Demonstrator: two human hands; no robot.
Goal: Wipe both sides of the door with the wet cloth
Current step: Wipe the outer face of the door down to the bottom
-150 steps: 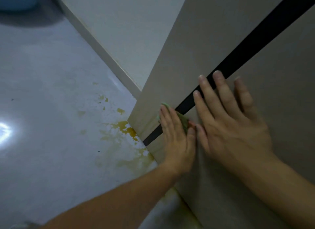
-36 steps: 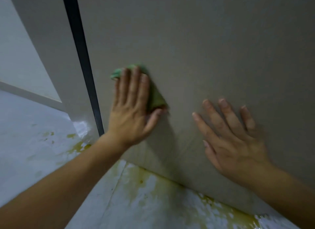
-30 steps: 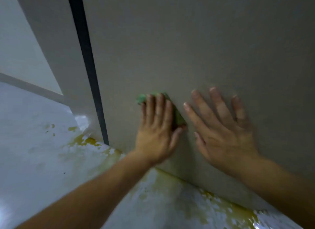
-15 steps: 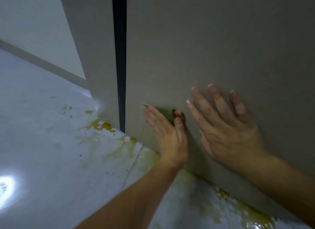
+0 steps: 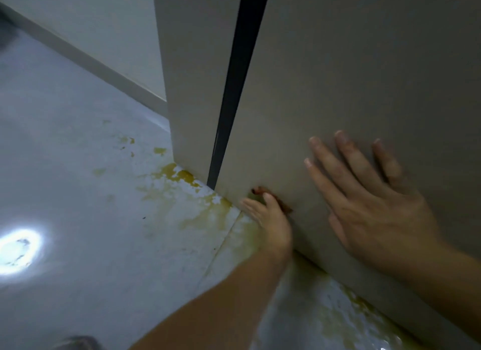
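Observation:
The beige door (image 5: 351,63) fills the right half of the view. My left hand (image 5: 270,219) lies with straight fingers against the door's lower left corner, just above the floor. It presses the wet cloth (image 5: 285,207) to the panel; only a dark sliver of cloth shows beside the thumb. My right hand (image 5: 369,201) rests flat on the door to the right, fingers spread and pointing up. A black vertical strip (image 5: 234,89) runs along the door's left edge.
A beige panel (image 5: 192,76) stands left of the black strip. The glossy grey floor (image 5: 78,193) carries yellow stains (image 5: 182,176) along the door's foot. A skirting board (image 5: 91,60) runs along the far wall. A lamp's glare (image 5: 18,248) shines at the left.
My left hand has slid the cloth down and left over the door, from mid-panel to the bottom corner by the black strip. The right hand has stayed flat on the door.

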